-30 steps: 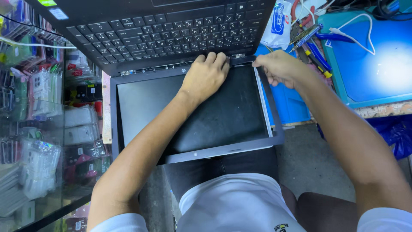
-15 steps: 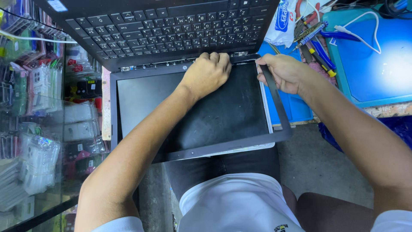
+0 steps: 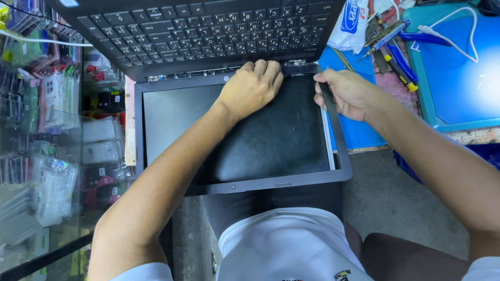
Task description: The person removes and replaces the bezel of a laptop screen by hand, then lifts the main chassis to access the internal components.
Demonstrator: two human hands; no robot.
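**Q:** Where do the hands sit?

**Me:** My left hand (image 3: 252, 86) is curled into a loose fist, knuckles pressed on the top strip of the screen bezel (image 3: 341, 156) near the hinge, centre of the frame. My right hand (image 3: 346, 93) pinches the bezel's right strip, thumb on the front and fingers curled behind. The laptop (image 3: 208, 31) lies opened flat, keyboard in the upper half of the frame, the dark display panel (image 3: 260, 140) hanging off the surface over my lap.

**Q:** Risks?

**Me:** That right strip stands lifted off the panel, a pale gap showing beneath. It is thin plastic; a hard or twisting pull could snap it or break clips that I cannot see. My fist bears close to the glass, so too much weight could crack the panel. The lid has nothing under it but my knees; a slip could strain the hinge. The screwdrivers (image 3: 388, 36) at upper right lie near my wrist.
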